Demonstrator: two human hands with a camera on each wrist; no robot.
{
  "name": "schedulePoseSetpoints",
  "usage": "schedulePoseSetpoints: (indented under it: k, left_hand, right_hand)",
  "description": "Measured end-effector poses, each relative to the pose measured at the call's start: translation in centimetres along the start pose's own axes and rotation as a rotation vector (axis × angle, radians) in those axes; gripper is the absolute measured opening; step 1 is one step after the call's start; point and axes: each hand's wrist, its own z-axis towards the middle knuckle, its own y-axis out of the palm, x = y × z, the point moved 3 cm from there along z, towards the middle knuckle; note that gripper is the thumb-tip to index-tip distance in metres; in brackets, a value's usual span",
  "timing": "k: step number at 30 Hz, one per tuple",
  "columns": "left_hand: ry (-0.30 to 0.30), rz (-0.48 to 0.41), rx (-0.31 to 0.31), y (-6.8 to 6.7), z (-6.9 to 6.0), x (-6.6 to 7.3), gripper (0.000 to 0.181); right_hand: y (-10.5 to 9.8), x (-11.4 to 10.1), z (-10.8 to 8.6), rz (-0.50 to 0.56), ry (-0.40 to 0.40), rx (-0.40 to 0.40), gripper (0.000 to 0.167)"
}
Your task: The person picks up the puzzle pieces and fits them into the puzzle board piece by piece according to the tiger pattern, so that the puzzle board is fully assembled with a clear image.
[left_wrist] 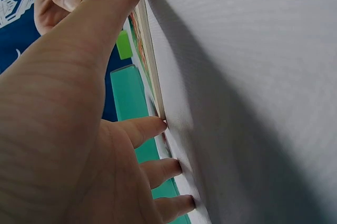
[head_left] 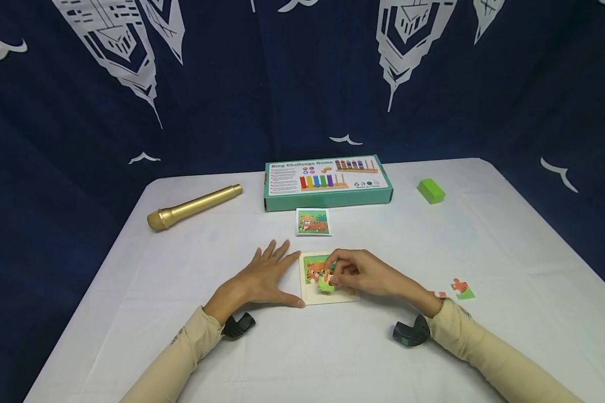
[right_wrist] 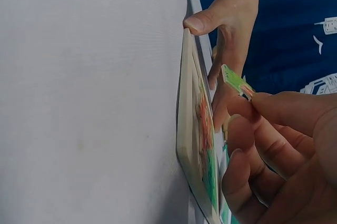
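In the head view a pale puzzle tray (head_left: 330, 298) lies mid-table, its upper part filled with a tiger picture (head_left: 313, 267). My right hand (head_left: 367, 272) pinches a green and orange puzzle piece (head_left: 325, 284) between thumb and forefinger. The right wrist view shows this piece (right_wrist: 236, 81) raised off the tray (right_wrist: 185, 103). Spread flat at the tray's left side is my left hand (head_left: 259, 281), thumb and forefinger touching its edge. Loose puzzle pieces (head_left: 462, 289) lie by my right wrist, one partly hidden by it.
Behind the tray lies a small tiger picture card (head_left: 313, 222), with a green Ring Challenge Game box (head_left: 327, 200) beyond it. A gold microphone (head_left: 196, 208) is at the back left. Toward the back right sits a lime green block (head_left: 431, 191).
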Motion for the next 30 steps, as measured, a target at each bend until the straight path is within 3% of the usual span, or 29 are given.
schedulePoseSetpoints:
  k: [17,30]
  left_hand:
    - [-0.006,0.007,-0.009,0.0,0.0,-0.1,0.109]
    - [-0.007,0.016,-0.008,0.1,0.2,-0.3,0.11]
  right_hand:
    - [0.8,-0.4,1.6,-0.03,0.028,0.015,0.019]
    - [1.6,-0.6,1.8,-0.043,-0.013,0.007,0.016]
